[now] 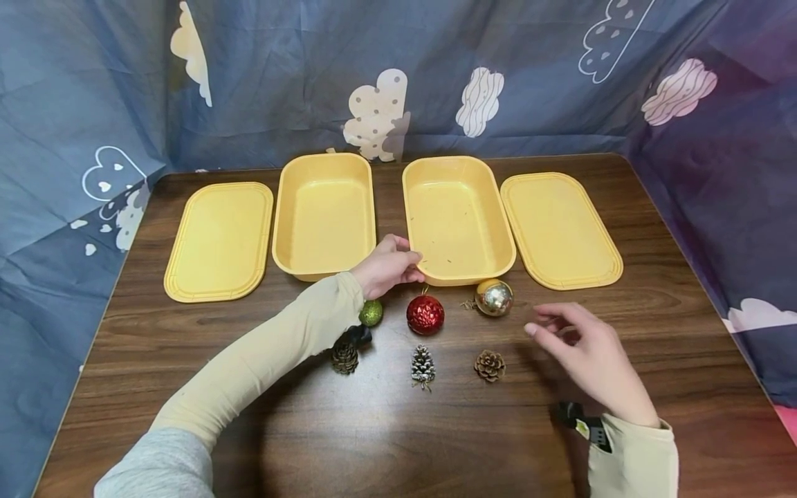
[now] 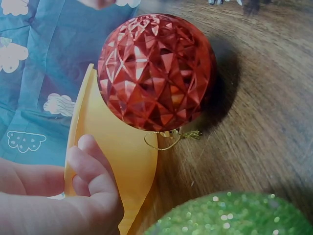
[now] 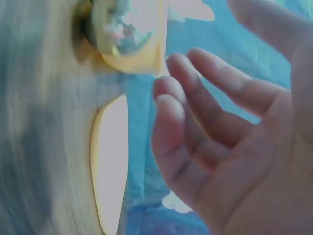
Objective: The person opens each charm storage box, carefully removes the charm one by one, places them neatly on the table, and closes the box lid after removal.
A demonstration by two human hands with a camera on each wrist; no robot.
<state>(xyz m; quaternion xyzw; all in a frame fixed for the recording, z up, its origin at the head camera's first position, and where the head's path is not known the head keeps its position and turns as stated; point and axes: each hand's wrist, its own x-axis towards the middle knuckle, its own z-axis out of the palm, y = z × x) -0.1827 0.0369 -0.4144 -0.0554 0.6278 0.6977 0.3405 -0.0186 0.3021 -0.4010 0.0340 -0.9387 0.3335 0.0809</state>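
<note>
My left hand [image 1: 389,266] grips the near left corner of the right-hand yellow container [image 1: 459,280], its thumb at the rim. In the left wrist view the fingers [image 2: 93,171] bend at the container's wall [image 2: 129,161]. Close by lie a red faceted bauble [image 1: 425,315] and a green glitter bauble [image 1: 371,313], partly behind the left sleeve. My right hand [image 1: 588,356] hovers over the table with loosely bent fingers and holds nothing. Nearest to it are a shiny gold bauble [image 1: 494,298] and a brown pine cone [image 1: 490,366].
A second yellow container [image 1: 324,266] stands to the left. Flat yellow lids lie at both outer sides, one left [image 1: 219,242] and one right [image 1: 562,230]. A frosted pine cone [image 1: 423,366] and a dark pine cone [image 1: 345,357] lie in front. Patterned blue cloth [image 1: 261,83] hangs behind the table.
</note>
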